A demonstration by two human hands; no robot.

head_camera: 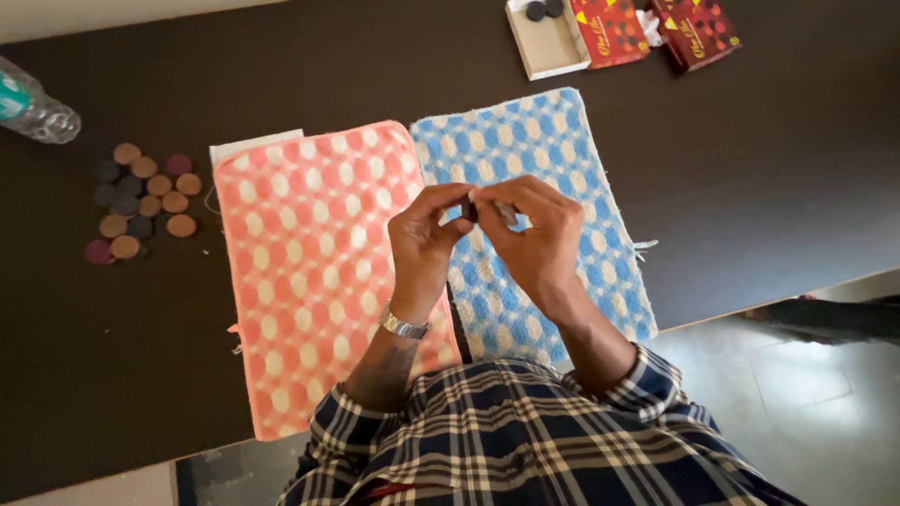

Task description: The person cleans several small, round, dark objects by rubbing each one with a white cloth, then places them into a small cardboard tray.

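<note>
Dark brown tabletop (769, 187) fills most of the view from the head camera, with a pale tiled floor (816, 412) showing beyond its near edge. Two dotted towels lie flat side by side on the table, their long edges meeting or nearly so: an orange-pink towel (309, 281) on the left and a blue towel (581, 178) on the right, with a strip of white cloth (248, 147) peeking out from under the orange one's far corner. Above the seam between them, a person in a blue plaid shirt (525, 440) raises both hands together. The left hand (427, 239), a metal watch (403, 325) on its wrist, and the right hand (534, 234) each pinch with fingertips a small dark piece (470, 210), held in the air between them just over the blue towel; what the piece is cannot be made out. Well to the left, a cluster of round discs (141, 201) in tan, dark grey and maroon lies on the bare table, and a clear plastic bottle (33, 108) rests on its side at the far left edge. At the far side, an open white box (548, 47) holds two dark discs (544, 9), beside two red cartons (656, 30) with yellow marks.
</note>
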